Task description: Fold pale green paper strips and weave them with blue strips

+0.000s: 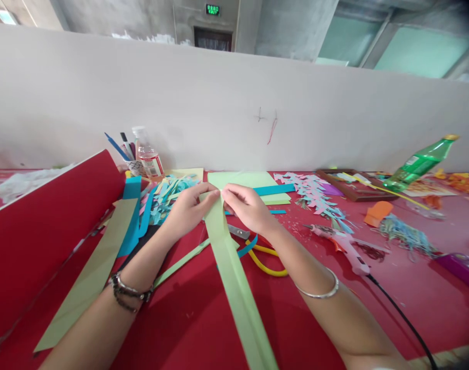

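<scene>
A long pale green paper strip [234, 277] runs from between my hands down toward the near edge of the view, with a lengthwise crease along it. My left hand [192, 208] pinches its far end at the left. Right beside it, my right hand [246, 203] pinches the same end, fingertips nearly touching the left ones. Below my right hand lie scissors with yellow handles [267, 264], partly hidden by the strip and a blue paper piece. A narrow green strip [184, 262] lies to the left. Sheets of light green paper [240, 180] rest beyond my hands.
On the right are a pink glue gun [344, 244] with a black cord, fringed paper [315, 192] and a tilted green bottle [421, 164]. To the left stand a red board [60, 236], a pen cup [134, 167], a clear bottle [147, 154] and cut paper shreds [173, 192].
</scene>
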`<state>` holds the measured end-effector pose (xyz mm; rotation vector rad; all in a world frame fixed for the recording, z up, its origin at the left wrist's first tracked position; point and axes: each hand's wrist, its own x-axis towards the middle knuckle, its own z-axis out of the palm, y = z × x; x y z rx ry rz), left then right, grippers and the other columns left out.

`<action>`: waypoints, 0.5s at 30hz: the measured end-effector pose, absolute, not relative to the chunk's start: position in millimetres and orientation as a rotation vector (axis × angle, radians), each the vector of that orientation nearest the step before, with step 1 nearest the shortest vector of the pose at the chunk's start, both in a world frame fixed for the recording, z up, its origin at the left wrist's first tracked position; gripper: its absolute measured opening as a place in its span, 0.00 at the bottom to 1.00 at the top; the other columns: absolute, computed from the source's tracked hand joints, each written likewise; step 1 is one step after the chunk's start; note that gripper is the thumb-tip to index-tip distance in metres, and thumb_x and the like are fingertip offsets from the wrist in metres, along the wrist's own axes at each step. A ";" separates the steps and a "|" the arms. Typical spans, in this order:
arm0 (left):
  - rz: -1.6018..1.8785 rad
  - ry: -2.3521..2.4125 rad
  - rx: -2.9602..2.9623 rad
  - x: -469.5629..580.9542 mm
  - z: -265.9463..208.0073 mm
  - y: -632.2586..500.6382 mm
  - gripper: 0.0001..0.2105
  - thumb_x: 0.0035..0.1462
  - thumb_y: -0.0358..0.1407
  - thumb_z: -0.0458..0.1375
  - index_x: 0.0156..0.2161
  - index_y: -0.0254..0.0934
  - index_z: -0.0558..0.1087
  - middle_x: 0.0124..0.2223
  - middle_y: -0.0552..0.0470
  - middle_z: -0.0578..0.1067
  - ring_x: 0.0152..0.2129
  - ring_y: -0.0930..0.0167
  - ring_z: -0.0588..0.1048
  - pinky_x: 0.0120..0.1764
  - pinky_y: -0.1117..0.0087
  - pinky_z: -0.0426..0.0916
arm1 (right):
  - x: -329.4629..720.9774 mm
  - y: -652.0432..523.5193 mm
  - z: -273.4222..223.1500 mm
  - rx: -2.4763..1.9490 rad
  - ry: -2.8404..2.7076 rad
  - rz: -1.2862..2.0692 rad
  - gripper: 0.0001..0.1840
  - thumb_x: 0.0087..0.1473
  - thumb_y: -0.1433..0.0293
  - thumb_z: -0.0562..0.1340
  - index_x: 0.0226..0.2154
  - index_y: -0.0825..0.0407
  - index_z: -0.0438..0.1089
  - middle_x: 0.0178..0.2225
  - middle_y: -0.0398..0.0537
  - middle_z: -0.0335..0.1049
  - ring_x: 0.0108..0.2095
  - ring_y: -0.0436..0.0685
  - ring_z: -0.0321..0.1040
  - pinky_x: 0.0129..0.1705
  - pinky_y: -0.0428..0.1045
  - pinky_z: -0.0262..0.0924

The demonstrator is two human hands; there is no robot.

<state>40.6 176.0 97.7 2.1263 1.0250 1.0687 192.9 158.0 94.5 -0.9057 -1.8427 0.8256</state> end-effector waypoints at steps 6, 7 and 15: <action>1.245 1.099 1.844 51.6 93.6 170.1 0.15 0.52 0.42 0.51 0.22 0.33 0.67 0.21 0.57 0.63 0.18 0.79 0.60 0.20 0.79 0.54 | 191.1 157.5 95.2 -0.869 -1.782 0.921 0.16 0.56 0.66 0.50 0.19 0.52 0.50 0.17 0.35 0.45 0.18 0.44 0.45 0.21 0.44 0.44; 1.250 1.089 1.810 51.8 93.3 169.9 0.15 0.52 0.42 0.52 0.22 0.33 0.68 0.21 0.57 0.64 0.18 0.79 0.60 0.20 0.79 0.54 | 191.3 157.6 95.2 -0.867 -1.786 0.921 0.16 0.56 0.66 0.50 0.19 0.52 0.50 0.17 0.35 0.45 0.18 0.44 0.45 0.21 0.44 0.44; 1.327 1.116 1.632 48.0 93.9 171.4 0.14 0.49 0.41 0.56 0.19 0.33 0.67 0.17 0.59 0.61 0.14 0.81 0.58 0.15 0.80 0.51 | 191.9 160.9 90.3 -0.852 -1.731 0.973 0.17 0.55 0.66 0.51 0.18 0.52 0.50 0.16 0.35 0.45 0.17 0.43 0.44 0.20 0.43 0.42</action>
